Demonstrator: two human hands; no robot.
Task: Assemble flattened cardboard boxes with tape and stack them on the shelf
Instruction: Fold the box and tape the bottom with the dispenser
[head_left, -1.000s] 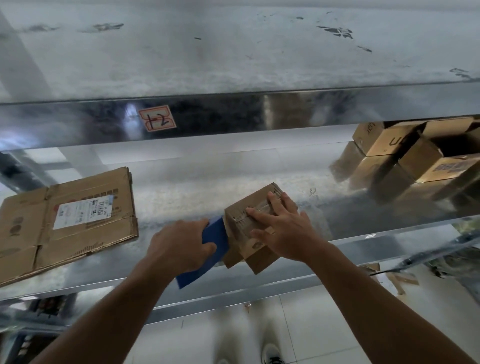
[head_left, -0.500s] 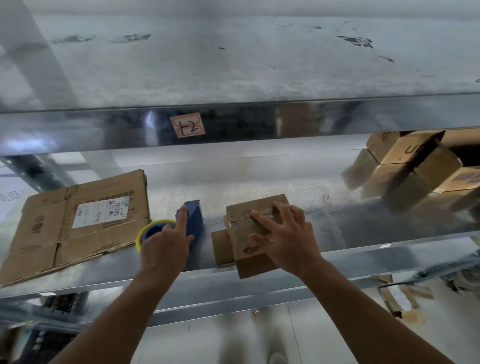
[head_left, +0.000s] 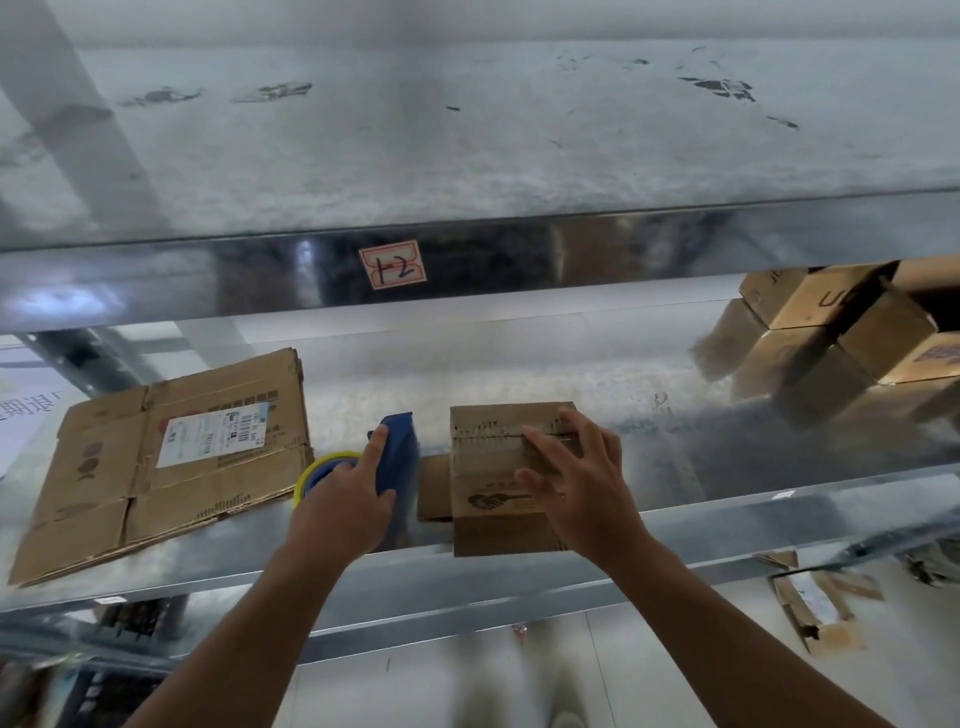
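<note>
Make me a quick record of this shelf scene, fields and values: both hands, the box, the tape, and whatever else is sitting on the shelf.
left hand: holds the blue tape dispenser, index finger along its top
right hand: fingers spread, pressing on top of the small box
small box: near the front edge of the shelf, just right of the dispenser
flattened cardboard: lies flat at the left
assembled boxes: piled at the far right
shelf label: reads 12

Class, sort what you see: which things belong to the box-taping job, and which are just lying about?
Job: small box, tape dispenser, flattened cardboard, stacked boxes, shelf.
Lying about: "12" label, cardboard scraps on the floor.
</note>
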